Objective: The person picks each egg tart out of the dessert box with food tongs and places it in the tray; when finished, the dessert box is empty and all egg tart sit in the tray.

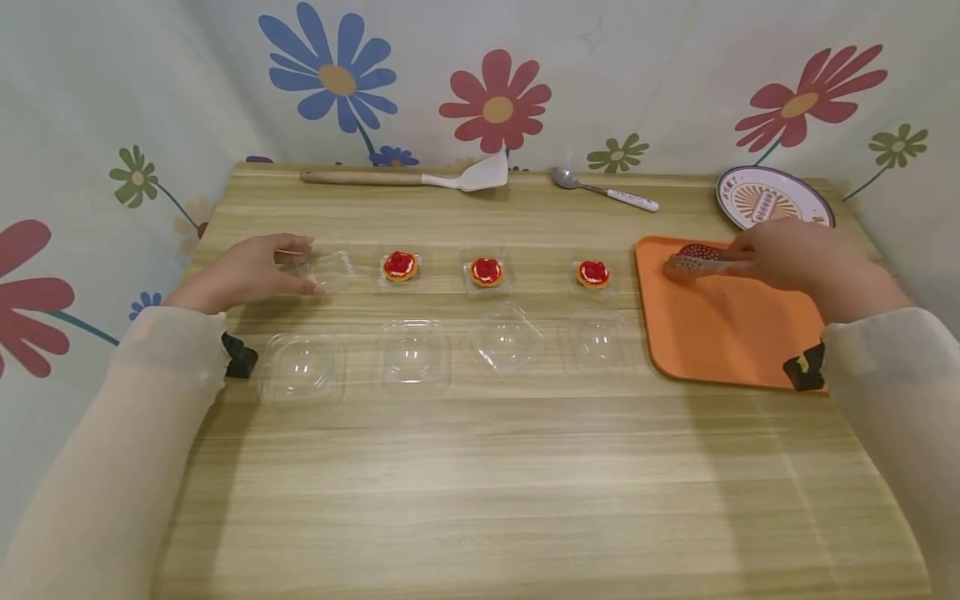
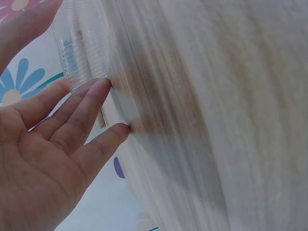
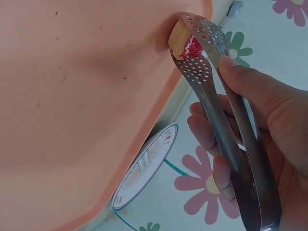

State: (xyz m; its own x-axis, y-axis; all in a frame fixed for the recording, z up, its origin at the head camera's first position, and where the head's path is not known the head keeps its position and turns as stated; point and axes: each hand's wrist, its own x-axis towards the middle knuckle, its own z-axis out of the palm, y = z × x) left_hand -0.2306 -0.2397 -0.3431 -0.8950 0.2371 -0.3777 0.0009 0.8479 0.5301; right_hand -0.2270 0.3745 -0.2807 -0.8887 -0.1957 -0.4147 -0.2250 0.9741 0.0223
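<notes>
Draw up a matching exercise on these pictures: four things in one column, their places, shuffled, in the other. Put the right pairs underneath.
Things
1. Silver metal tongs with perforated ends
2. White-headed spatula with a wooden handle
3. Round white plate with a printed design
4. Orange rectangular tray with rounded corners

Places
A. At the far edge of the pale wooden table, left of the metal spoon with a white handle
B. Held in the right hand
C. Beneath the held utensil
D. In the table's far right corner

Right pairs
1-B; 2-A; 3-D; 4-C
</notes>
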